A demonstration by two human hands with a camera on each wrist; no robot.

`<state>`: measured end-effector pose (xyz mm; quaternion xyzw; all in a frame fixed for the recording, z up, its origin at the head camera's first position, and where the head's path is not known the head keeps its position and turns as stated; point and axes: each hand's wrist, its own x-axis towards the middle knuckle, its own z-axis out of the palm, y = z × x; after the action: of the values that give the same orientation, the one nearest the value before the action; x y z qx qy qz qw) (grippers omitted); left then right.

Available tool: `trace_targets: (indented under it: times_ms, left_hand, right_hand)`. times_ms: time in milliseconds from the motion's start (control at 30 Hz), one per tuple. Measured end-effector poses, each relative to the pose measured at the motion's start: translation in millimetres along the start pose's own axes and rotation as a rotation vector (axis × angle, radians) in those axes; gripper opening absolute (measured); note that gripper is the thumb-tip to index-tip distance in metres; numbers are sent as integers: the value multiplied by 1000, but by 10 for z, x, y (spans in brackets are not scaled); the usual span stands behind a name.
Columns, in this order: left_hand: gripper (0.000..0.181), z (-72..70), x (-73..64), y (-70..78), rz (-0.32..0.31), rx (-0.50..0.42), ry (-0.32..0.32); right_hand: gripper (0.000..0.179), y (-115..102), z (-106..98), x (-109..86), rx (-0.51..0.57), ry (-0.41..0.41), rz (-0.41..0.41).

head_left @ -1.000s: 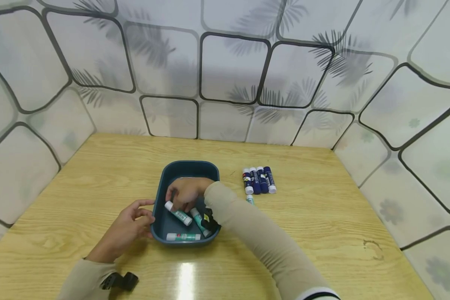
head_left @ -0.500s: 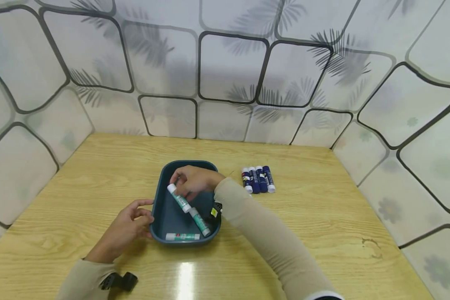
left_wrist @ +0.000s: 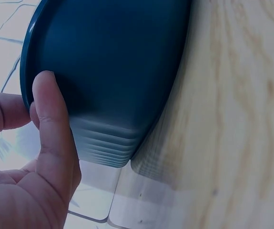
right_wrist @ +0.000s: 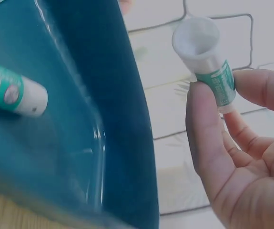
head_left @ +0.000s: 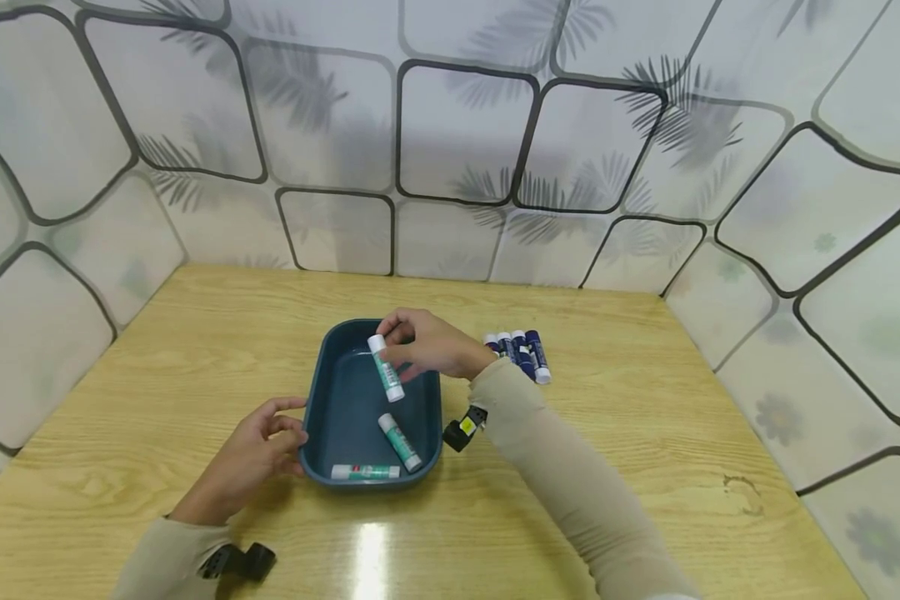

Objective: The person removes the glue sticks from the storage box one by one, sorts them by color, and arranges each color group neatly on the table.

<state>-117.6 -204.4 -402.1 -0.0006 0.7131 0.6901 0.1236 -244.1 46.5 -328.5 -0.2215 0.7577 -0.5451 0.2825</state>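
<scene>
My right hand (head_left: 435,346) pinches a white and green glue stick (head_left: 386,368) between thumb and fingers, over the far part of a dark blue plastic bin (head_left: 333,408). In the right wrist view the glue stick (right_wrist: 218,81) is tilted, with its hollow white end toward the camera. Inside the bin lie two more green and white glue sticks, one slanted (head_left: 400,442) at the right and one sideways (head_left: 365,472) along the near wall. At the bin's left side, my left hand (head_left: 258,450) touches the wall and rim with relaxed fingers.
Several navy and white glue sticks (head_left: 537,357) lie side by side on the wooden table (head_left: 630,417), right of the bin and partly behind the right wrist. A patterned wall covering (head_left: 450,237) rises behind the table.
My right hand has lifted the glue stick from low in the bin and carried it up and to the right. My left hand stays at the bin's side.
</scene>
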Motion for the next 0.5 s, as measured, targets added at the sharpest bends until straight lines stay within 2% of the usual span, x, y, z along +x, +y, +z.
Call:
trace_targets:
  times_ms: [500]
  left_hand:
    - [56,13,-22,17,-2,-14,-5]
  right_hand:
    - [29,344,-430,-500,22,171,35]
